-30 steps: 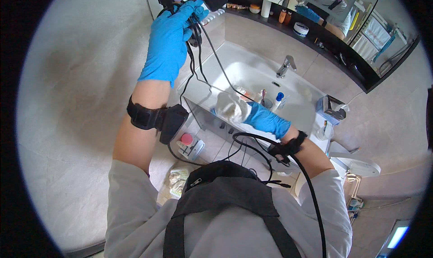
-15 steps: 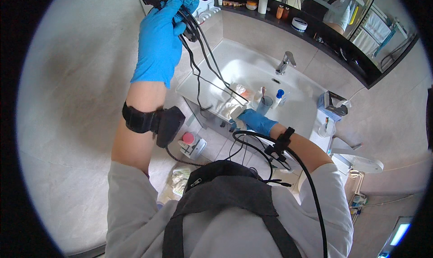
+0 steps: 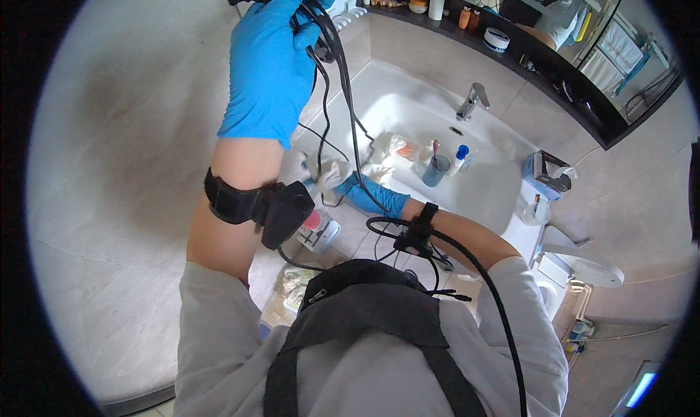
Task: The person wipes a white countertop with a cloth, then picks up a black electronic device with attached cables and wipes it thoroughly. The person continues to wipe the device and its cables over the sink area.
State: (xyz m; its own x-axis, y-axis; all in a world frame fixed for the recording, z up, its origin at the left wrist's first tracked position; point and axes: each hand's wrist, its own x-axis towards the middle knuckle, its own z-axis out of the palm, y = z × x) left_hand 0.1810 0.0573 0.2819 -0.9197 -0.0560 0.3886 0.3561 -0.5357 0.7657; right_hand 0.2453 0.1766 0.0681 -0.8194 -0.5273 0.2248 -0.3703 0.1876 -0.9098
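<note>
Black cables (image 3: 345, 75): hung from the left hand (image 3: 270, 74) (with fingers curled round them) at upper left, ran down toward centre, past white cloth (image 3: 334, 175) at the right hand (image 3: 372, 197); couldn't tell its grip.

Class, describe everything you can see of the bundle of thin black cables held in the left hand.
The bundle of thin black cables, flexible and seemingly plastic-coated, is gripped by the person's blue-gloved left hand. Bunched near the grip, the strands hang down and spread apart, some gently wavy, in front of the glossy white washbasin in this view. Whether their lower parts touch anything is unclear.
</note>
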